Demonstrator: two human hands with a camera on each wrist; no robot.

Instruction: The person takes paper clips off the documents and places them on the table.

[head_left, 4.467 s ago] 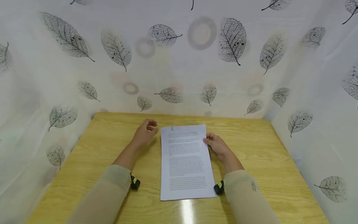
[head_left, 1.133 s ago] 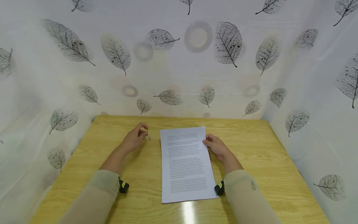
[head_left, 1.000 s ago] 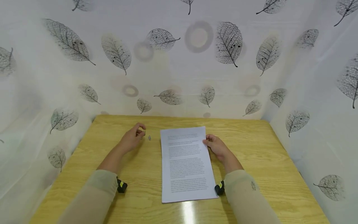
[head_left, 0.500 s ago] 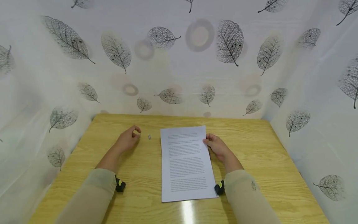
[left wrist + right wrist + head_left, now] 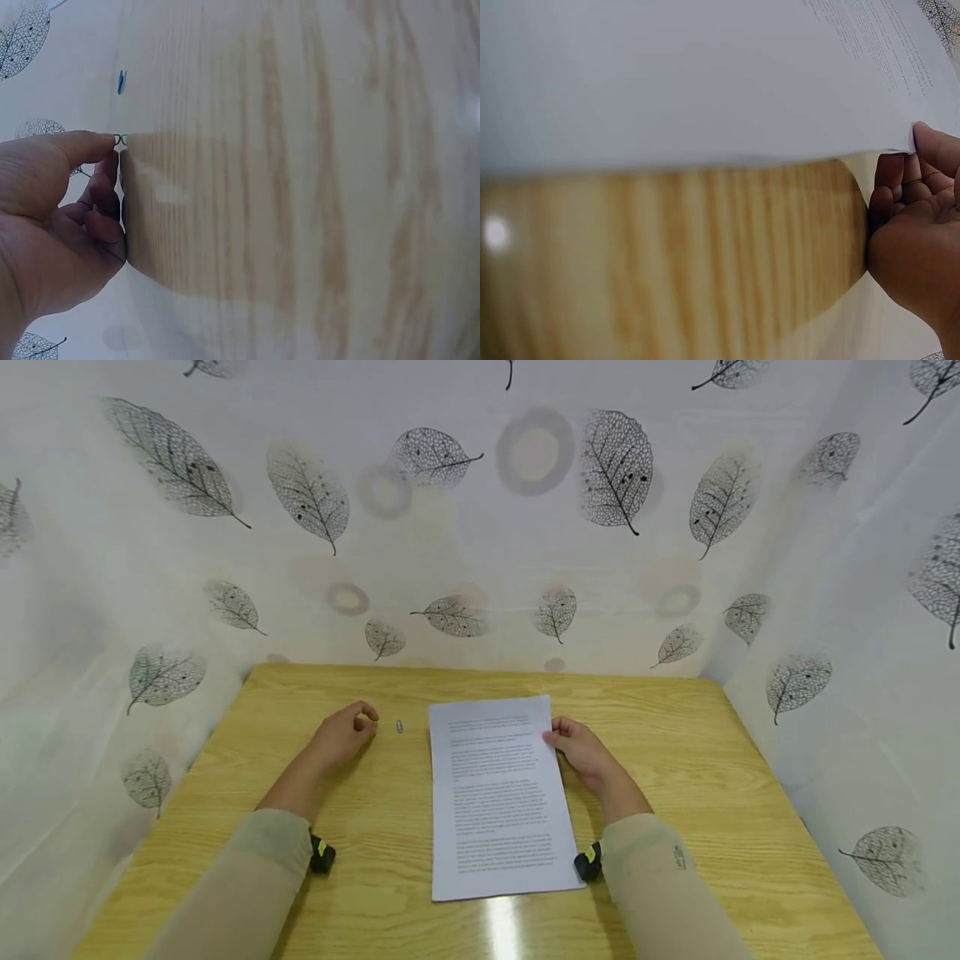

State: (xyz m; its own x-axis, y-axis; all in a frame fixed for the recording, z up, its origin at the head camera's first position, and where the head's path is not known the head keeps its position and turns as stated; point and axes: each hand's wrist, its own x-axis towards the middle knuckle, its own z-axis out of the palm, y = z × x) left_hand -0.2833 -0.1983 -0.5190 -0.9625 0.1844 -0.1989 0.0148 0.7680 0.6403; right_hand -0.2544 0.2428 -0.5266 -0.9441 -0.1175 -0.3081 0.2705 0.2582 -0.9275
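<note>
A stack of printed white paper sheets [image 5: 491, 802] lies on the wooden table, partly lifted at its right edge. My right hand [image 5: 585, 753] pinches that edge near the top corner, thumb on the printed face and fingers beneath; the right wrist view has the same thumb [image 5: 936, 146] on the sheet's edge. Left of the stack, my left hand [image 5: 343, 735] is low over the table. Between its thumb and fingertip it pinches a small paper clip [image 5: 120, 139], mostly covered. Another paper clip [image 5: 400, 726], bluish, lies on the wood just right of that hand.
The wooden table [image 5: 675, 760] runs back to a white leaf-patterned curtain [image 5: 465, 543], which also encloses both sides. Black wrist devices sit at the left cuff [image 5: 322, 855] and the right cuff [image 5: 588, 862].
The green clip seen earlier on the stack's top edge is gone from there. My left hand has moved left and lower, holding a clip, and has nearly stopped; my right hand stays put.
</note>
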